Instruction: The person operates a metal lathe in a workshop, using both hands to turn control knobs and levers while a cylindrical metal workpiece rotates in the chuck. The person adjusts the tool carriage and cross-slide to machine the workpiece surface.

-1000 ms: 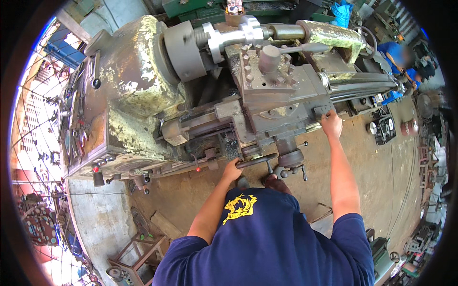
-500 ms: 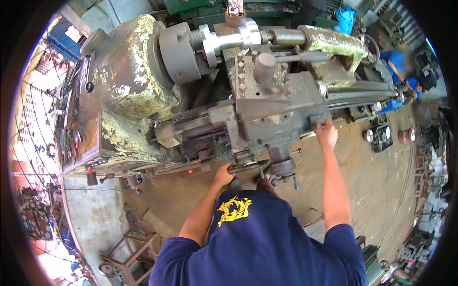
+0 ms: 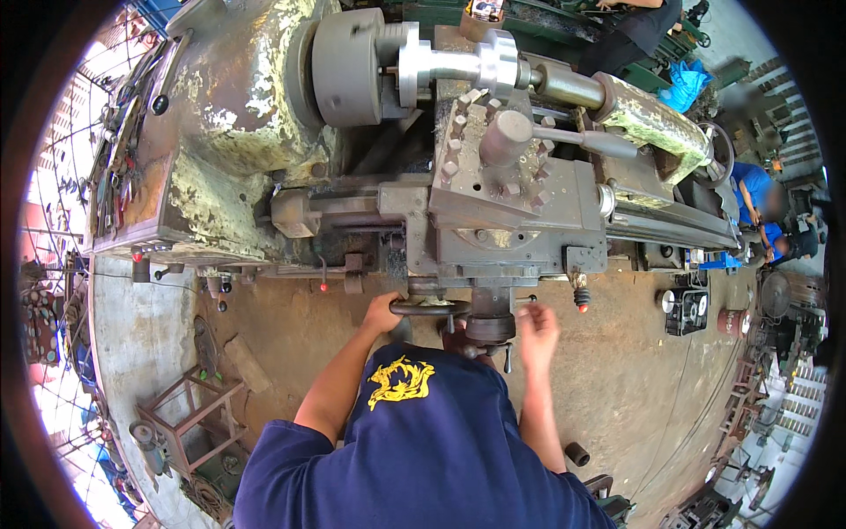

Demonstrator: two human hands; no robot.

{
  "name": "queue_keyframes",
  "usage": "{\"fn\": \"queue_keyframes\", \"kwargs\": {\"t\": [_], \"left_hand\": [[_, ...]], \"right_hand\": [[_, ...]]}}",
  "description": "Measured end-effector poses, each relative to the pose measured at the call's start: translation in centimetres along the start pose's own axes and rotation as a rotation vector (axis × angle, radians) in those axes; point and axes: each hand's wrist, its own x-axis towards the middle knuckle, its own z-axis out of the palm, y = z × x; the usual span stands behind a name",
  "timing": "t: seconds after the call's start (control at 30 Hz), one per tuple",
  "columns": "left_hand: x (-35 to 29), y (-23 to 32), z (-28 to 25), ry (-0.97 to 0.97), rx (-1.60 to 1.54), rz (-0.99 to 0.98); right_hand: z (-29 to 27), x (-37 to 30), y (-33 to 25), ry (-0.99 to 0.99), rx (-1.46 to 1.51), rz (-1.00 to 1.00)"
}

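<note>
Left hand (image 3: 382, 314), lower centre, fingers wrapped round the handwheel (image 3: 441, 309) rim. Right hand (image 3: 538, 331) near the crank (image 3: 508, 357), fingers half curled, blurred; can't tell if touching anything. Shiny metal workpiece (image 3: 497, 63), upper centre, between chuck (image 3: 348, 68) and end support (image 3: 573, 85). Step, my reading: working lathe (image 3: 229, 159) controls. Next move calls for steady wheel grip, knuckles off crank. Front edge limits reach above; room over floor (image 3: 634, 379) rightward.
</note>
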Motion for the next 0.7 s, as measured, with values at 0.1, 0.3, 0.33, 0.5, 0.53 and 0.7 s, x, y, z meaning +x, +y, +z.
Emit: {"fn": "queue_keyframes", "kwargs": {"t": [0.1, 0.3, 0.33, 0.5, 0.53, 0.7], "left_hand": [[-0.1, 0.0, 0.3, 0.028, -0.043, -0.012], [-0.2, 0.5, -0.2, 0.002, 0.004, -0.034], [-0.3, 0.6, -0.2, -0.007, 0.007, -0.052], [-0.2, 0.9, -0.2, -0.004, 0.036, -0.032], [-0.2, 0.9, -0.3, -0.008, 0.048, -0.034], [-0.2, 1.4, -0.5, -0.008, 0.046, -0.024]], "right_hand": [[2.0, -3.2, -0.3, -0.098, -0.367, -0.068], [2.2, -3.0, -1.0, -0.192, -0.445, 0.010], [2.2, -2.8, -0.9, -0.201, -0.451, 0.014], [1.9, -3.0, -0.3, -0.218, -0.414, -0.014], [1.7, -2.9, -0.2, -0.214, -0.426, -0.024], [-0.9, 0.1, -0.5, -0.149, -0.386, -0.032]]}}
